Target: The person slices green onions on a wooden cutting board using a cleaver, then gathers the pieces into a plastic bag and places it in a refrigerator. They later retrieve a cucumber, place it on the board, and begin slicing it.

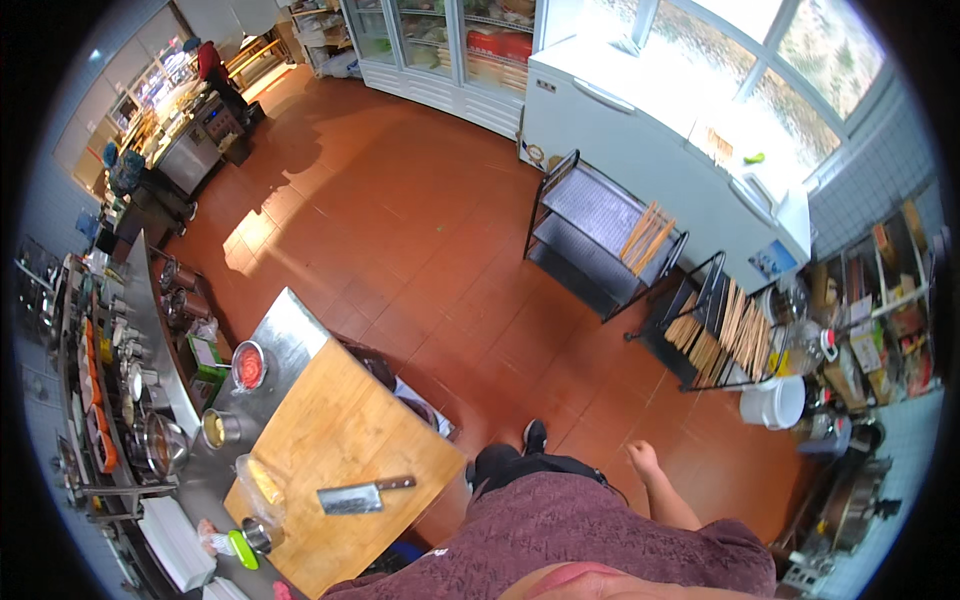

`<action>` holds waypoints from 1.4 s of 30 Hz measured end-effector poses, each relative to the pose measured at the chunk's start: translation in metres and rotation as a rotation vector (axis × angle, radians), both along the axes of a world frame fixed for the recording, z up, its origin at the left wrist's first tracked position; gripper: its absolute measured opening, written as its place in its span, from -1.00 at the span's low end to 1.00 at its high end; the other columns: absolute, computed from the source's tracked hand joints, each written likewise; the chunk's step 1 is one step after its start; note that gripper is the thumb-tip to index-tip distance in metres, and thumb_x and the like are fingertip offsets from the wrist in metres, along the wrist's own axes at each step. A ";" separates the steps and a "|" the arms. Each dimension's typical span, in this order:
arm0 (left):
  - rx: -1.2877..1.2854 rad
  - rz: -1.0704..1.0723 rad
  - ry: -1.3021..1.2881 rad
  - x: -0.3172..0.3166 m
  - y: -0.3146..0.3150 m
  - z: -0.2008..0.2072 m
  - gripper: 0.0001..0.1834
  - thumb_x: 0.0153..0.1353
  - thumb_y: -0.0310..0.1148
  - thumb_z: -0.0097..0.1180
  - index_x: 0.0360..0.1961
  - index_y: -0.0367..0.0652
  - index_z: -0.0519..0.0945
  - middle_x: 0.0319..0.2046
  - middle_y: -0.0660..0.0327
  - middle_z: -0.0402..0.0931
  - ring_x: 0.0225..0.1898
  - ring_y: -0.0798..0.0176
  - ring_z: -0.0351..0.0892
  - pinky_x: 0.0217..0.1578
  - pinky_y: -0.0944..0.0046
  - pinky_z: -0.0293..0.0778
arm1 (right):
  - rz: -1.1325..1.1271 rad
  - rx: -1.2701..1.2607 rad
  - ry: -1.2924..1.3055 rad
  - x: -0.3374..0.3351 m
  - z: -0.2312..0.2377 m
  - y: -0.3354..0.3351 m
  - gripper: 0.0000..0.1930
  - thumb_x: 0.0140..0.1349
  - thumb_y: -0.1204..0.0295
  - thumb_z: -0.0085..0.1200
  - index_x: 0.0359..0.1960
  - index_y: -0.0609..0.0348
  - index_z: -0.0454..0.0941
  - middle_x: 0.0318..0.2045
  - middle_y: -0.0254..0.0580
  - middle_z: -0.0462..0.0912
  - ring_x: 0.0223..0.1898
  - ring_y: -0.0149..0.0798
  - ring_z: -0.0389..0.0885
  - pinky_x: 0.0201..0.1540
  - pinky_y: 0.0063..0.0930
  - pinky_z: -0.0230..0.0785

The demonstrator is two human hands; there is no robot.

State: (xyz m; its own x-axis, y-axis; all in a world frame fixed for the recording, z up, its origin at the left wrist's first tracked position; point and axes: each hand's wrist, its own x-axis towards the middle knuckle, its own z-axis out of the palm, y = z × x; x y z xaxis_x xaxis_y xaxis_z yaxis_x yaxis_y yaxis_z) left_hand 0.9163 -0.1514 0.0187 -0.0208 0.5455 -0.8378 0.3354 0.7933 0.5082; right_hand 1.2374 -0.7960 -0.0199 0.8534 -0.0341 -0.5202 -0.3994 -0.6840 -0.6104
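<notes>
My right hand (643,458) hangs out to my right over the floor, away from the work table. Its fingers look curled, and I see nothing in it. My left hand is out of view. To my left lies a cleaver (350,498), flat on a wooden cutting board (330,420), with its dark handle pointing toward me. Beside it on the board is a clear bag of something yellow (262,484). A metal cup (257,537) stands at the board's edge, next to a bright green object (241,550).
A bowl of red food (249,367) and a metal pot (219,429) stand behind the board. Across the tiled floor (430,220) are a black cart (600,220), another rack holding wooden sticks (735,335), a white chest freezer (640,130) and a white bucket (775,402). Two people work far left.
</notes>
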 end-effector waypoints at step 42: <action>0.206 -0.646 -0.006 1.162 0.792 -0.003 -0.56 0.59 -0.09 0.10 0.22 -0.22 0.69 0.01 0.05 0.76 -0.02 0.10 0.72 0.01 0.17 0.62 | 0.301 0.214 -0.489 1.543 0.101 1.154 -0.57 0.46 0.05 0.04 -0.24 0.22 0.70 -0.32 0.08 0.79 -0.20 0.08 0.79 -0.08 0.00 0.57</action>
